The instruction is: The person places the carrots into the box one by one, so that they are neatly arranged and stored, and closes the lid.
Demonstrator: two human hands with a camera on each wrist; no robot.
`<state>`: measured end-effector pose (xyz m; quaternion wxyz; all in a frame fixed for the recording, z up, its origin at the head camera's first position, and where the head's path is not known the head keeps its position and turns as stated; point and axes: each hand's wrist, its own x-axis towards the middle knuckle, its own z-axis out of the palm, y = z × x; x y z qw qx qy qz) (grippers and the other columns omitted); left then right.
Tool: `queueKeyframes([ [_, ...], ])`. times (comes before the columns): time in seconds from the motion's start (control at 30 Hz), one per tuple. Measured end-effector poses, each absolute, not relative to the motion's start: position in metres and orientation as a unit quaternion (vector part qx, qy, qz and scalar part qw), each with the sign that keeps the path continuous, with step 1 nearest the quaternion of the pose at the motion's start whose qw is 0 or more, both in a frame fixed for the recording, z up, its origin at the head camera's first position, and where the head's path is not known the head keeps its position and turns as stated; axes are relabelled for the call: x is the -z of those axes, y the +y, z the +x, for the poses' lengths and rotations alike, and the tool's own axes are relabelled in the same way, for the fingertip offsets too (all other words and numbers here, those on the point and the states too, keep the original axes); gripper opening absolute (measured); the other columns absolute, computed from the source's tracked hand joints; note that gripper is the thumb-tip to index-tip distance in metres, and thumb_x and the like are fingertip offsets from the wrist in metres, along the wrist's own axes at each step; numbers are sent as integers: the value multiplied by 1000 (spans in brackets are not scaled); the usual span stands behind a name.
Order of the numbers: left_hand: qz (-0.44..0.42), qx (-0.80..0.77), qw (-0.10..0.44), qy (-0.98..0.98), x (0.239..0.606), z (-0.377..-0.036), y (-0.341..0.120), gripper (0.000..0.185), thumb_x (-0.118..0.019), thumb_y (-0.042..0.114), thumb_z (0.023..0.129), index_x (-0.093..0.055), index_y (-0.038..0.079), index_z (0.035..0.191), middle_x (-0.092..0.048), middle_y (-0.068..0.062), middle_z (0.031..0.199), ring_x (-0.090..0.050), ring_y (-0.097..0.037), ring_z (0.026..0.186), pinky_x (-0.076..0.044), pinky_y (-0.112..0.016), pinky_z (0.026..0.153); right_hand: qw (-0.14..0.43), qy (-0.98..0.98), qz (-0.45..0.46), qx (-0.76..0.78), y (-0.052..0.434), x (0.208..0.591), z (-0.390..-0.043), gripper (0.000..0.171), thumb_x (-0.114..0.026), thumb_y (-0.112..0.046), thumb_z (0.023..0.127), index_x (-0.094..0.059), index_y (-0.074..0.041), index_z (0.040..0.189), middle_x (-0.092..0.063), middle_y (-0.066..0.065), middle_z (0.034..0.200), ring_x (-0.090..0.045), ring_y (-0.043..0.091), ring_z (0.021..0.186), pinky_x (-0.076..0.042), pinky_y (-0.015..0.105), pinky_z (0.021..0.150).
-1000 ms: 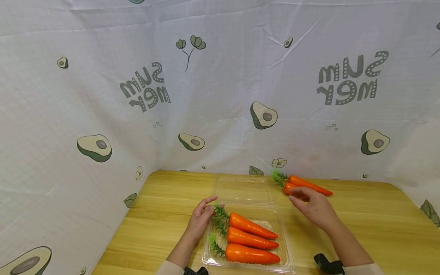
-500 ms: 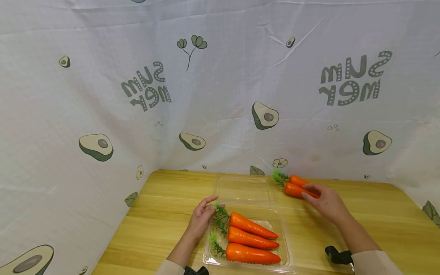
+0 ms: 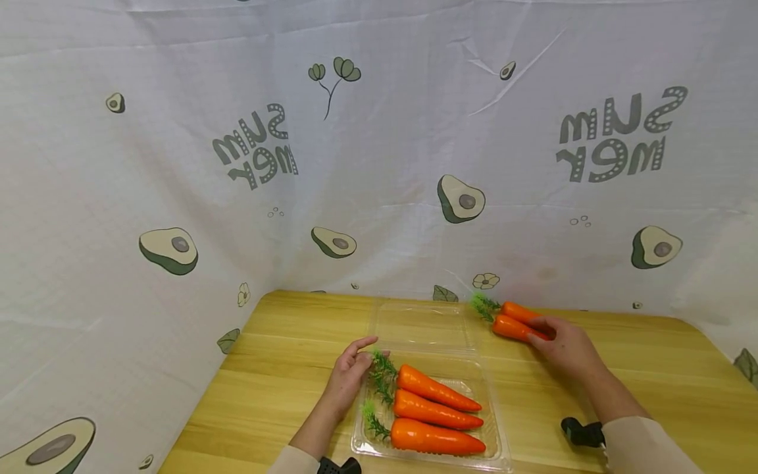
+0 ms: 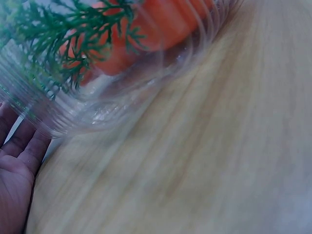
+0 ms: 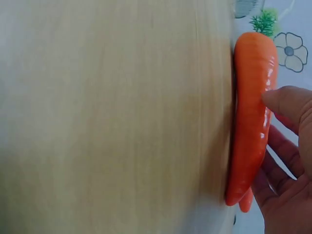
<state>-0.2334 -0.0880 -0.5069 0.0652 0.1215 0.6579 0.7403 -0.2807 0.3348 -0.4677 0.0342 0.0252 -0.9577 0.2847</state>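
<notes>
My right hand (image 3: pixel 568 349) pinches the nearer of two orange carrots (image 3: pixel 512 328) lying at the back right. In the right wrist view its thumb lies on that carrot (image 5: pixel 253 112) and the other fingers reach behind it. The farther carrot (image 3: pixel 517 310) lies alongside, partly covered by the hand. Three more carrots with green tops, the front one (image 3: pixel 435 437) among them, fill a clear plastic clamshell box (image 3: pixel 497 431). My left hand (image 3: pixel 345 378) rests at the box's left wall with relaxed fingers; in the left wrist view the fingers (image 4: pixel 36 146) touch the ribbed plastic.
The box's clear lid (image 3: pixel 422 326) lies folded back flat behind it on the wooden table (image 3: pixel 284 355). A white cloth with avocado prints (image 3: pixel 385 164) hangs at the table's back and left edges.
My right hand has moved right along the nearer carrot, from near its top end toward its tip, and now holds it. The left hand and the box stay put.
</notes>
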Motion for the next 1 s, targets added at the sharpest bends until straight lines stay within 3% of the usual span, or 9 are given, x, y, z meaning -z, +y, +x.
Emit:
queueKeyframes([
  [0.17,135,-743,67,652,508,-235,-86,42,-44,19,97,-39,4,137,-61,-13,117,-53,-22,111,-40,-26,92,31,-963,27,-267,341,473,-281,53,-65,-39,85,-57,0,119,-49,31,122,-44,47,107,-34,60,87],
  [0.4,126,-734,62,664,509,-235,-85,42,-46,22,97,-41,7,136,-61,-13,117,-55,-19,99,-42,-26,84,35,-968,52,-245,343,473,-278,49,-69,-33,83,-59,0,118,-54,28,117,-47,46,104,-36,60,86],
  [0.7,124,-733,71,665,508,-235,-84,40,-45,23,98,-41,9,136,-60,-12,119,-53,-19,106,-39,-26,91,58,-966,69,-243,341,466,-268,44,-68,-23,84,-58,-1,121,-57,24,116,-50,42,103,-38,57,85],
  [1.0,121,-721,46,681,507,-233,-88,38,-45,16,98,-43,9,135,-61,-16,115,-50,-14,86,-40,-23,79,52,-967,40,-244,337,458,-266,49,-64,-30,87,-54,-1,126,-53,26,121,-50,41,105,-37,57,88],
])
